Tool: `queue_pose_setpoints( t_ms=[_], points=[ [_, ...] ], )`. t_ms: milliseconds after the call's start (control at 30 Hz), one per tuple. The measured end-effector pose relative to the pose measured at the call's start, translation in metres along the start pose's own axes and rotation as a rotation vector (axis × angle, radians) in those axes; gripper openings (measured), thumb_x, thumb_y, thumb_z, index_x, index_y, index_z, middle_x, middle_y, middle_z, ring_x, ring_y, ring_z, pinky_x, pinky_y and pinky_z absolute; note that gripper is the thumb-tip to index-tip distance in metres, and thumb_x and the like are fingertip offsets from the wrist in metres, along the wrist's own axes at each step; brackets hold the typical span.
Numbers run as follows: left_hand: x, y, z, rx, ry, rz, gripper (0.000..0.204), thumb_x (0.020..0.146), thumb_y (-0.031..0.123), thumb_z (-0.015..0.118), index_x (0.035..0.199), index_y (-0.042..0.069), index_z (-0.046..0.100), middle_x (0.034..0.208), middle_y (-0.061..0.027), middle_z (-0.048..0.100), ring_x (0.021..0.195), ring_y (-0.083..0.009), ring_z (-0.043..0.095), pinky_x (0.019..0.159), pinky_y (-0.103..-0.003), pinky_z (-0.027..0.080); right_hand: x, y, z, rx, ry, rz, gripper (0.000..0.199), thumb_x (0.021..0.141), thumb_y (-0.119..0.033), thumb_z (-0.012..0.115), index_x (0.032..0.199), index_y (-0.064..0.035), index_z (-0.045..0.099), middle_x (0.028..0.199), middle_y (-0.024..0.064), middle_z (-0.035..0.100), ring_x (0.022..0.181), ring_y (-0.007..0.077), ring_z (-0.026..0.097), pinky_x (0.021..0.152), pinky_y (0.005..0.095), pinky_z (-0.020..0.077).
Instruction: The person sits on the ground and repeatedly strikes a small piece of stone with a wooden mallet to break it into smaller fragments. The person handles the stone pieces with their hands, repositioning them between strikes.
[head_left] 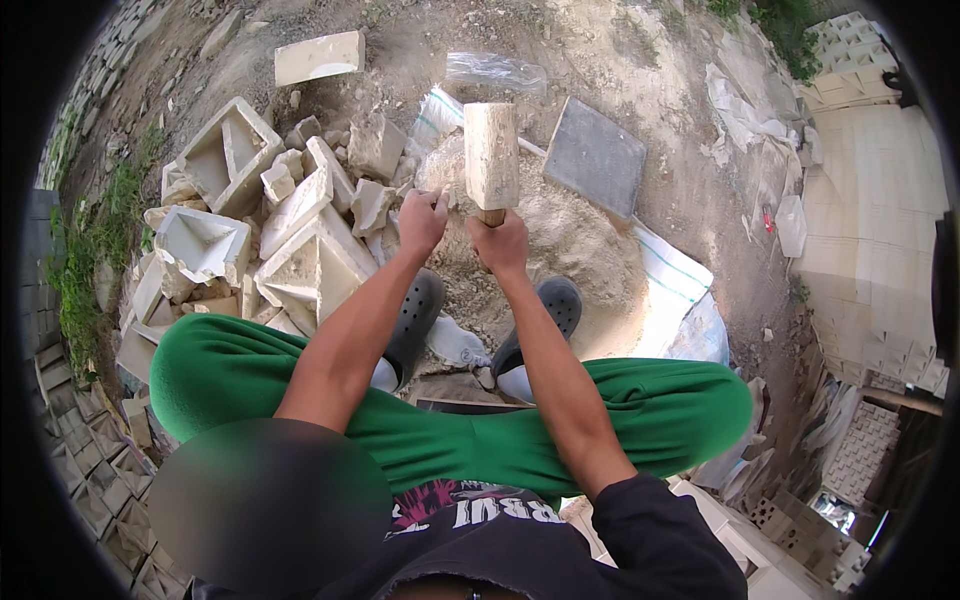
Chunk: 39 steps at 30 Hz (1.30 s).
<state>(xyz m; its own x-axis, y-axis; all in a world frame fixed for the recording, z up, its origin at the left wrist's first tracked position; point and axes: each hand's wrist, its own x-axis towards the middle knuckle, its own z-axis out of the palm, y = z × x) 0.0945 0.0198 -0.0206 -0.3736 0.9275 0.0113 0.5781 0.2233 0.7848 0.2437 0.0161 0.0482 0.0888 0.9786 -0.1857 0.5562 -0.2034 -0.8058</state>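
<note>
Mallet [491, 157]: over the crushed rubble [592, 240], head pointing far; right hand [499, 241] clenched round it just under the head, presumably for control.
Left hand [423, 220]: just left, fingers curled; whether grasping a fragment, cannot tell.
Sack [672, 268]: beneath the rubble, likely keeping it gathered.
Broken blocks [298, 214]: piled left, seemingly for easy reach.
Slab [597, 157]: far right, by the sack.

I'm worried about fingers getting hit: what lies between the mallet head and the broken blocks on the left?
The left hand and pale crushed rubble lie between mallet head and broken blocks in the head view.
</note>
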Motion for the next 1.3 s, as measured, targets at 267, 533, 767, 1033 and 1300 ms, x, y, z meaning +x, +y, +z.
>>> queue_pose_setpoints(
  t_ms=[267, 533, 767, 1033, 1300],
  points=[
    [0.003, 0.005, 0.000, 0.038, -0.054, -0.001, 0.030, 0.093, 0.028, 0.065, 0.108, 0.005, 0.076, 0.092, -0.0209, 0.066, 0.089, -0.0357, 0.065, 0.080, -0.043, 0.050, -0.022, 0.069, 0.024, -0.074, -0.222, 0.255, 0.030, 0.074, -0.029, 0.073, 0.075, 0.0014, 0.071, 0.062, 0.0112, 0.069, 0.054, 0.0209, 0.069, 0.055, 0.0337, 0.0544],
    [0.006, -0.017, -0.003, 0.025, -0.039, -0.032, 0.031, 0.093, 0.029, 0.065, 0.110, 0.005, 0.075, 0.088, -0.0196, 0.067, 0.086, -0.0352, 0.066, 0.080, -0.042, 0.050, -0.001, -0.015, -0.022, 0.139, -0.131, 0.233, 0.039, 0.071, -0.034, 0.072, 0.086, 0.0030, 0.074, 0.077, 0.0221, 0.072, 0.077, 0.0353, 0.073, 0.071, 0.0420, 0.0559],
    [0.008, -0.025, 0.000, 0.034, -0.035, -0.045, 0.035, 0.094, 0.033, 0.064, 0.112, 0.005, 0.074, 0.090, -0.0215, 0.072, 0.084, -0.0339, 0.070, 0.078, -0.040, 0.053, -0.027, 0.055, 0.014, 0.032, -0.236, 0.239, 0.038, 0.070, -0.032, 0.072, 0.084, 0.0030, 0.073, 0.074, 0.0200, 0.071, 0.073, 0.0334, 0.073, 0.070, 0.0401, 0.0556],
    [0.012, -0.024, -0.004, -0.154, -0.139, -0.235, 0.035, 0.093, 0.024, 0.069, 0.120, 0.002, 0.070, 0.097, -0.0152, 0.076, 0.089, -0.0203, 0.073, 0.078, -0.033, 0.054, 0.002, 0.055, -0.001, -0.002, -0.153, 0.257, 0.027, 0.074, -0.024, 0.072, 0.078, 0.0028, 0.069, 0.063, 0.0107, 0.067, 0.052, 0.0201, 0.067, 0.052, 0.0354, 0.0541],
    [0.011, -0.023, 0.008, -0.241, -0.072, -0.191, 0.043, 0.087, 0.019, 0.075, 0.122, -0.004, 0.065, 0.107, -0.0136, 0.074, 0.098, -0.0184, 0.071, 0.088, -0.031, 0.054, -0.002, -0.030, -0.048, 0.036, -0.203, 0.321, 0.037, 0.072, -0.034, 0.070, 0.084, 0.0002, 0.074, 0.076, 0.0196, 0.072, 0.079, 0.0347, 0.073, 0.073, 0.0417, 0.0562]
  ],
)
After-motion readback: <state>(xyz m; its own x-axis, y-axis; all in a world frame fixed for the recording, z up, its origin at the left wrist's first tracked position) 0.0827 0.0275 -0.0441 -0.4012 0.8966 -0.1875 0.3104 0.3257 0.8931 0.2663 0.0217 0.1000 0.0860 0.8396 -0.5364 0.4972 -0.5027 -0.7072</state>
